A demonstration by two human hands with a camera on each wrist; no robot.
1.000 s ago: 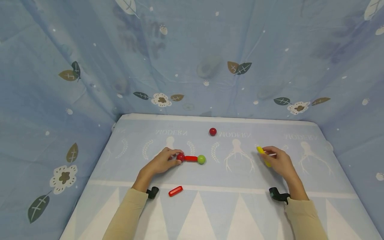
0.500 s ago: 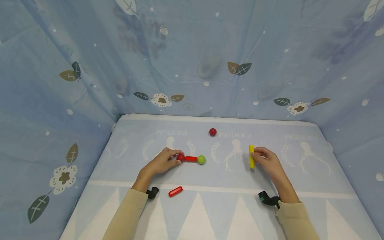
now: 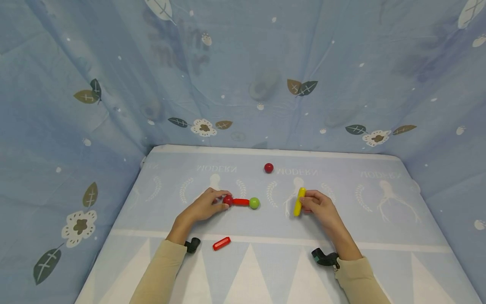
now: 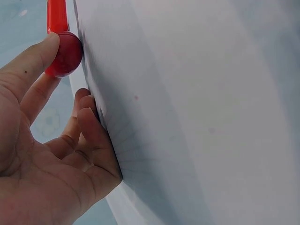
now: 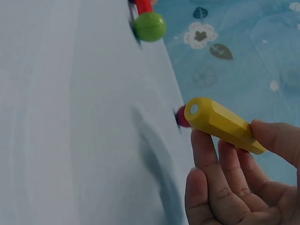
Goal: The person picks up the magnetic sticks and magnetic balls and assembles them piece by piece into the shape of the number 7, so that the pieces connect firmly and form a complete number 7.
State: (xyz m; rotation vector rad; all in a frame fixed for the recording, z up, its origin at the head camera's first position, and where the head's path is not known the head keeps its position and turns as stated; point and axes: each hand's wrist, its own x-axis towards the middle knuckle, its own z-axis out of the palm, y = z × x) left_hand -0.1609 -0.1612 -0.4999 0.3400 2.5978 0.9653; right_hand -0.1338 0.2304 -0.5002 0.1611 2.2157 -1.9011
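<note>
My left hand [image 3: 205, 206] pinches a red ball [image 4: 68, 54] between thumb and fingertips. A red rod [image 3: 241, 202] links that ball to a green ball [image 3: 254, 203], making one straight piece low over the table. Off to the right, my right hand [image 3: 321, 207] holds a yellow rod [image 3: 299, 202] between thumb and fingers. The right wrist view shows this yellow rod's faceted sides and a pale round spot at its near end. A gap separates the yellow rod from the green ball.
A loose red ball [image 3: 268, 168] lies towards the back of the table [image 3: 341, 169]. Another red rod [image 3: 221, 243] rests nearer the front, right of the left wrist. Patterned blue cloth [image 3: 243, 63] hangs behind the table and at both sides.
My right hand has moved left with the yellow rod, towards the green ball. The rod has turned from slanting to nearly upright in the head view. The left hand stays put.
</note>
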